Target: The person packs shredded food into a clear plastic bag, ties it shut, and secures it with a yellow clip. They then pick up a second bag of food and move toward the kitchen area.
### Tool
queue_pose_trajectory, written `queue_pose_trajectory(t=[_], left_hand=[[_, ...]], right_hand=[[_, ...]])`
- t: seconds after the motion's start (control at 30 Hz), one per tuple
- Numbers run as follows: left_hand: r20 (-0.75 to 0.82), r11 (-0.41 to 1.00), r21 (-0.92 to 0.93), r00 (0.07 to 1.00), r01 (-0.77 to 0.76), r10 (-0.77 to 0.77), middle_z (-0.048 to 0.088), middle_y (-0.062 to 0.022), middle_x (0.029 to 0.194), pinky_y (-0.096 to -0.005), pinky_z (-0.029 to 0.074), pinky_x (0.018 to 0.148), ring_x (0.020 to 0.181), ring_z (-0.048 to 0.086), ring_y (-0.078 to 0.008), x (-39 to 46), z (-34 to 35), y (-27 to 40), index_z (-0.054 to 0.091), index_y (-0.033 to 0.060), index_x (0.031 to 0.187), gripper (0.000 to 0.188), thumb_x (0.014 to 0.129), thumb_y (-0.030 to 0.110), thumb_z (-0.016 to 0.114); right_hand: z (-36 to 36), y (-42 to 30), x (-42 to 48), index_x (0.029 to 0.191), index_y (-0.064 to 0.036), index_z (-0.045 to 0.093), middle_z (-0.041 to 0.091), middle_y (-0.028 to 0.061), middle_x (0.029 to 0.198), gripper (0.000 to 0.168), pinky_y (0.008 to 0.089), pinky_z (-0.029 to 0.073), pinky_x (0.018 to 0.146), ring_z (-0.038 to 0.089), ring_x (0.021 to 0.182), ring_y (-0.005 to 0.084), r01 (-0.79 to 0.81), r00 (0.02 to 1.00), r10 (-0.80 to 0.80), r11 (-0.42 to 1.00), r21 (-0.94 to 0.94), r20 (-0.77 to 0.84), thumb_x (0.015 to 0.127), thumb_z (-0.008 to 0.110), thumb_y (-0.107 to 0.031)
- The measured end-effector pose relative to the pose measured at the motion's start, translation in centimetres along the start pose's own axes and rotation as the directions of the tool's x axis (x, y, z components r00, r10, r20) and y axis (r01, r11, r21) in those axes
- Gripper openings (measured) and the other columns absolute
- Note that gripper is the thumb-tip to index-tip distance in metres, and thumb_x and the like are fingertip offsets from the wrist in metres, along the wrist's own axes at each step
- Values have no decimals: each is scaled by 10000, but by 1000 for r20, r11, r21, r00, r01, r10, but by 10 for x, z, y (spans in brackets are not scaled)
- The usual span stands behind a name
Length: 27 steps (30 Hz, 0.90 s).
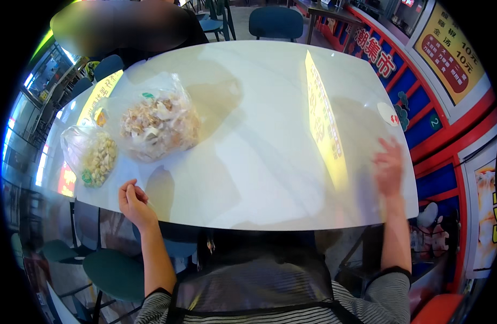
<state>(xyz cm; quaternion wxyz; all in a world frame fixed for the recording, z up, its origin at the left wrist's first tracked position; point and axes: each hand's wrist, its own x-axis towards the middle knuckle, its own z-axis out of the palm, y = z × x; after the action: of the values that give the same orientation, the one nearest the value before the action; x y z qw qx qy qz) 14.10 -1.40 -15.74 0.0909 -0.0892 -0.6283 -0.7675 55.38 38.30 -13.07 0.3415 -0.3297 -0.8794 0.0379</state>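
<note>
My left hand (134,202) hovers at the front left edge of the white table (264,162), fingers curled in, with nothing visible in them. Just beyond it lies a clear plastic bag of what look like peeled garlic cloves (99,156). A larger clear plastic bag (161,125), bulging with pale, papery scraps like garlic skins, rests behind and to the right of that one. Over the table's right end my right hand (389,170) is blurred, its fingers apart and holding nothing. A white round piece with a red mark (388,114) is at the right edge beyond this hand.
A person in dark clothing (194,26) is across the table at far left. Blue chairs (276,23) stand behind the table, and a green seat (115,275) is at lower left. A red-and-blue stall front (406,85) runs along the right. Yellow sign reflections cross the glossy tabletop.
</note>
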Motion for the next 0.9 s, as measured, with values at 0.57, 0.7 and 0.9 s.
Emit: queue_pose_trajectory(t=[0.57, 0.7, 0.9], left_hand=[[29, 998, -54, 999, -14, 15, 432, 20, 592, -181, 266, 469, 521, 366, -43, -3, 4, -1, 589, 13, 914, 163, 938, 96, 450], [23, 1000, -15, 1000, -4, 5, 445, 22, 604, -174, 269, 467, 525, 373, -40, -4, -4, -2, 597, 16, 926, 167, 943, 108, 458], [45, 991, 127, 998, -41, 36, 436, 23, 605, -180, 273, 453, 516, 365, -41, -12, -1, 1, 601, 20, 923, 169, 942, 102, 454]], right_hand=[[211, -268, 83, 1371, 37, 338, 317, 184, 1455, 657, 473, 191, 1119, 263, 1358, 347, 378, 848, -430, 900, 216, 308, 897, 464, -401], [181, -200, 79, 1372, 26, 340, 317, 195, 1450, 644, 430, 221, 1118, 277, 1349, 342, 51, 917, -93, 992, 117, 389, 882, 489, -364], [23, 83, -12, 1352, 19, 395, 398, 223, 1398, 536, 400, 259, 1103, 349, 1315, 352, -415, 869, 484, 826, -381, 100, 907, 466, -270]])
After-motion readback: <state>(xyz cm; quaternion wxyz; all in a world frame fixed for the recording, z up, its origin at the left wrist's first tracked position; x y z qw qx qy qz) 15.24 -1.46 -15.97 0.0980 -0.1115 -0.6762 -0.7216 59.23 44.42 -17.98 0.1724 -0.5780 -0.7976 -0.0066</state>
